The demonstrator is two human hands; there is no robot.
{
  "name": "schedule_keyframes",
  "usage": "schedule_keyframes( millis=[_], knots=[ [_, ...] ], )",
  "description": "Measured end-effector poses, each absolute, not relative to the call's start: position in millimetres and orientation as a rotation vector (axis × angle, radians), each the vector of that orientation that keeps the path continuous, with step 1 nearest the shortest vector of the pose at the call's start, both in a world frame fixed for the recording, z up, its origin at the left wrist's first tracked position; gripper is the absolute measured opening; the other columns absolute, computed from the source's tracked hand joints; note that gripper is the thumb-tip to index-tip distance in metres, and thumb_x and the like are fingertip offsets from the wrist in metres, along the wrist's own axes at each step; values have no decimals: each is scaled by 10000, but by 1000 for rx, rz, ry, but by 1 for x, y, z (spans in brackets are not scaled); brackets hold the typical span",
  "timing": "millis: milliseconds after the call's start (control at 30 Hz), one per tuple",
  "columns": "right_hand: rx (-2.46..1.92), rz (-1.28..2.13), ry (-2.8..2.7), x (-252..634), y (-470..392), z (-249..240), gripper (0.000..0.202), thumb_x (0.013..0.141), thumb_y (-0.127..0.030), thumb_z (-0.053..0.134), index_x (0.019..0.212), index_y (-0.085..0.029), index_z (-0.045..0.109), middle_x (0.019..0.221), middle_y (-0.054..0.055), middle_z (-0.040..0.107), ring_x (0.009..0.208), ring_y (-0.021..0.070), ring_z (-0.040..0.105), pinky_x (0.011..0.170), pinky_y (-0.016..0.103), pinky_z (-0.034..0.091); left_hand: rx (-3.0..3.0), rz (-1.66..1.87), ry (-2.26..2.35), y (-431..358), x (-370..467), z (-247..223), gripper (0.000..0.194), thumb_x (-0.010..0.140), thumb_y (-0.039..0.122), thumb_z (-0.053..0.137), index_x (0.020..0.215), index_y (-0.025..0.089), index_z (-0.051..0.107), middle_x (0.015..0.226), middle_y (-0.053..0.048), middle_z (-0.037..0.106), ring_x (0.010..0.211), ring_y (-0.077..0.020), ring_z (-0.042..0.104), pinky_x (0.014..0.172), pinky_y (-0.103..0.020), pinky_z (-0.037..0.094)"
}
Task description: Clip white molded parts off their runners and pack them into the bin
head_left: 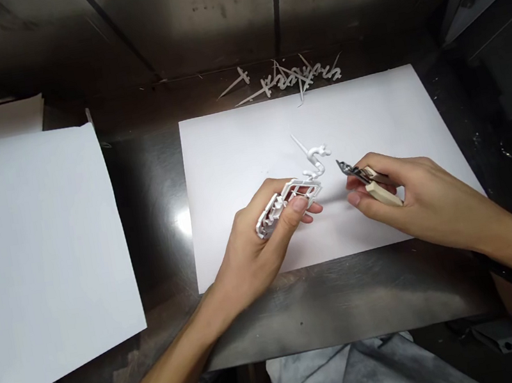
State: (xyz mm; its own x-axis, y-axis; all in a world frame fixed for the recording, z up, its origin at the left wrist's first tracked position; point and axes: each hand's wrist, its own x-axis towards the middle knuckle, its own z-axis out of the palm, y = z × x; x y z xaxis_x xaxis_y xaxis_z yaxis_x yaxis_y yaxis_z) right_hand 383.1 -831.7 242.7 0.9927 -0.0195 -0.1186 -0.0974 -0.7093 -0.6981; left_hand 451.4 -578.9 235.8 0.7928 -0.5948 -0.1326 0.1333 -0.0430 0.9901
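Note:
My left hand (268,225) is closed around a white moulded plastic part (269,215) with an open, frame-like shape. From its upper right end a curved white sprue (314,159) with a thin spike sticks out; it looks joined to the part. My right hand (397,192) grips a pair of side cutters (369,183) with cream handles. The cutters' metal tip points up and left, a short way to the right of the sprue and apart from it. Both hands are above a white sheet (220,152).
Several cut-off white sprues (289,77) lie in a heap beyond the sheet's far edge. A stack of white sheets (32,253) stands at the left. The metal table (304,313) meets a metal wall (218,16) at the back.

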Motion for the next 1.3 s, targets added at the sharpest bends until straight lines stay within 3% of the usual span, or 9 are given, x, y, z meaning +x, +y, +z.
schedule_keyframes(
  millis=[100, 233, 367, 533, 733, 900, 1067, 1200, 1300],
  knots=[
    [-2407, 30, -86, 382, -833, 242, 79, 1003, -326, 726, 1027, -254, 705, 930, 15, 690, 796, 211, 578, 711, 361, 428, 1567, -580, -463, -576, 452, 237, 206, 1142, 369, 627, 1209, 197, 719, 1111, -40, 799, 1064, -175, 780, 972, -257, 591],
    [-2465, -50, -219, 382, -837, 242, 271, 987, -240, 674, 1249, -223, 738, 1074, 40, 746, 975, 255, 659, 862, 389, 486, 1594, -612, -567, -572, 455, 239, 191, 1134, 332, 648, 1169, 184, 764, 1083, -29, 812, 1044, -159, 777, 950, -233, 577],
    [-2435, 37, -264, 382, -839, 243, 295, 1015, -222, 610, 1285, -216, 730, 1158, 36, 742, 1015, 231, 664, 865, 367, 484, 1581, -666, -626, -570, 457, 241, 175, 1128, 284, 661, 1169, 185, 800, 1099, -11, 808, 1035, -128, 776, 926, -202, 572],
    [-2440, 117, -232, 382, -838, 245, 191, 991, -203, 594, 1141, -238, 708, 1056, 8, 699, 920, 202, 630, 810, 348, 456, 1547, -703, -648, -571, 458, 240, 194, 1121, 263, 671, 1224, 210, 827, 1158, -14, 800, 1013, -115, 786, 900, -201, 582],
    [-2466, 180, -174, 381, -839, 244, 54, 976, -226, 580, 965, -236, 632, 986, 0, 676, 857, 208, 618, 753, 359, 422, 1516, -752, -601, -569, 459, 240, 180, 1123, 271, 667, 1157, 210, 833, 1126, -18, 814, 1030, -132, 789, 899, -207, 586],
    [-2397, 362, -132, 380, -840, 248, 78, 979, -213, 622, 1008, -245, 688, 849, -12, 653, 701, 191, 522, 654, 341, 367, 1347, -898, -509, -569, 459, 242, 172, 1108, 230, 682, 1200, 200, 824, 1184, -34, 808, 984, -129, 822, 912, -189, 628],
    [-2345, 476, -96, 379, -842, 249, 61, 1002, -230, 635, 1001, -244, 695, 869, -7, 686, 719, 189, 564, 653, 316, 379, 1333, -905, -481, -568, 458, 243, 158, 1104, 242, 693, 1185, 224, 827, 1181, -13, 807, 962, -116, 824, 890, -172, 637],
    [-2355, 505, -132, 379, -846, 246, 74, 1005, -225, 645, 1035, -255, 706, 812, -33, 651, 673, 166, 509, 623, 304, 392, 1354, -954, -450, -569, 457, 243, 146, 1106, 297, 698, 1164, 242, 820, 1151, 1, 817, 961, -126, 830, 908, -195, 644],
    [-2334, 566, -136, 381, -846, 248, 94, 1028, -283, 649, 982, -237, 717, 817, -4, 681, 706, 189, 570, 633, 309, 429, 1353, -994, -430, -569, 458, 244, 153, 1103, 317, 701, 1162, 247, 824, 1141, 4, 822, 992, -137, 820, 931, -220, 656]
  ],
)
